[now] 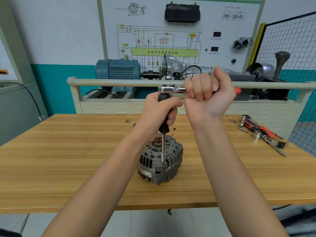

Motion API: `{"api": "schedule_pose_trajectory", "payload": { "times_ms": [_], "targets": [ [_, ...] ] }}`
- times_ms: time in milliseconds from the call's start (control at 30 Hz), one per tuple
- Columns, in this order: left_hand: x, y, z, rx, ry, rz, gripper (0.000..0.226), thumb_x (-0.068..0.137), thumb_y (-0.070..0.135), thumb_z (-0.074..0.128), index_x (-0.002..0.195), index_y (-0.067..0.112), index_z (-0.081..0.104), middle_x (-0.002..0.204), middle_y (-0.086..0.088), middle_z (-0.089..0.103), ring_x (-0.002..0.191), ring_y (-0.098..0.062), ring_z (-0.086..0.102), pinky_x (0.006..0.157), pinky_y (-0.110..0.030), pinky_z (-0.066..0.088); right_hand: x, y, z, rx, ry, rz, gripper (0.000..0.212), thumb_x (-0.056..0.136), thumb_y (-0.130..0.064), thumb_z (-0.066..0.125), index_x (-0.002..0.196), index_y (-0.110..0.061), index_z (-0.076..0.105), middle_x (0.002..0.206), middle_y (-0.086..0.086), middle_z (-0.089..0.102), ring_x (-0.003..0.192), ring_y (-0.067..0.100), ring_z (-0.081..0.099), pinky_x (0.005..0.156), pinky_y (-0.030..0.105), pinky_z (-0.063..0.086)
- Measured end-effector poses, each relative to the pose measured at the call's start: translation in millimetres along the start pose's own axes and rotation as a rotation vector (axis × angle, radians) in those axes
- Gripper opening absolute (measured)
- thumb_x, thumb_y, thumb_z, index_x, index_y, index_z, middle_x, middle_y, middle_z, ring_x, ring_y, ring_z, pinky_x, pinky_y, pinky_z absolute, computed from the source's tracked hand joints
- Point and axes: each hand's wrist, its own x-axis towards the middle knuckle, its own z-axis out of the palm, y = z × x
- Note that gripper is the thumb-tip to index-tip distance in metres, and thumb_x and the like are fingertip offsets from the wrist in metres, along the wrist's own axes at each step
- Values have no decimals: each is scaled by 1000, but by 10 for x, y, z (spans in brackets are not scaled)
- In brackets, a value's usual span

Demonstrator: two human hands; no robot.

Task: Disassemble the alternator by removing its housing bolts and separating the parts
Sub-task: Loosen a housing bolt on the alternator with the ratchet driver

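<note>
head view is showing the left hand [158,109] curling round the black driver handle [164,124] standing on the alternator [159,161], right hand [207,93] gripping the ratchet [171,89].

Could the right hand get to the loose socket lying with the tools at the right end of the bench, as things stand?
Probably yes, but not now: the right hand grips the ratchet handle. Bare table lies between it and the socket.

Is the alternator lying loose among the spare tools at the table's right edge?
No, the alternator stands mid-table under the driver's socket.
</note>
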Motion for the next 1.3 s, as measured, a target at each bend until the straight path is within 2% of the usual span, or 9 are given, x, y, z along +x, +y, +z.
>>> {"api": "schedule_pose_trajectory", "payload": {
  "times_ms": [100,167,367,533,633,800,1033,1133,1300],
  "targets": [
    [14,64,-90,-119,-314,-100,35,80,5,54,48,16,43,39,2,35,31,-12,29,39,-17,28,132,-30,-55,203,82,201,52,88,-14,39,37,-16,32,31,-4,21,38,10,5,36,22,19],
    [27,77,-93,-142,-353,-130,40,80,8,53,44,18,39,34,4,30,27,-8,23,37,-14,22,166,-11,-64,231,91,238,51,87,-14,40,37,-15,32,30,-3,21,38,10,5,35,21,19],
    [17,64,3,-1,-23,-114,51,83,-5,49,44,20,30,37,5,23,31,-10,14,39,-14,16,54,42,-11,64,24,47,59,97,-14,32,38,-18,32,32,-5,20,36,12,8,38,21,18],
    [-1,24,168,88,290,2,46,81,-6,53,49,20,32,41,6,28,38,-9,20,40,-18,18,-209,224,99,-274,-195,-358,46,88,-2,40,45,-17,36,37,-6,25,35,8,18,45,24,18],
    [-7,3,180,147,341,76,45,81,-6,55,52,18,32,47,3,28,45,-9,21,44,-24,18,-287,304,129,-375,-232,-494,44,84,3,39,46,-20,42,39,-5,27,36,6,23,48,24,20],
    [-27,10,61,71,155,9,41,81,-7,56,53,18,37,40,5,32,36,-12,24,39,-18,23,-119,113,69,-202,-168,-209,54,93,-8,36,40,-19,36,35,-5,18,36,9,12,43,23,18],
    [-2,73,-81,-111,-337,-97,37,77,5,56,45,16,40,37,1,33,30,-12,27,39,-17,28,239,35,-148,341,68,301,52,87,-15,40,36,-14,31,28,0,23,36,8,6,35,20,17],
    [11,68,-72,-145,-334,-137,40,76,6,52,42,18,36,33,5,27,27,-7,19,37,-13,19,245,59,-167,332,76,290,49,85,-14,41,37,-13,32,28,0,24,36,8,7,33,21,19],
    [-22,59,-27,-52,-176,-92,38,70,7,54,40,19,32,35,3,23,29,-9,15,40,-14,15,102,32,-66,230,34,141,47,84,-14,42,38,-16,33,30,-4,22,37,10,6,36,21,17]
  ]
}}
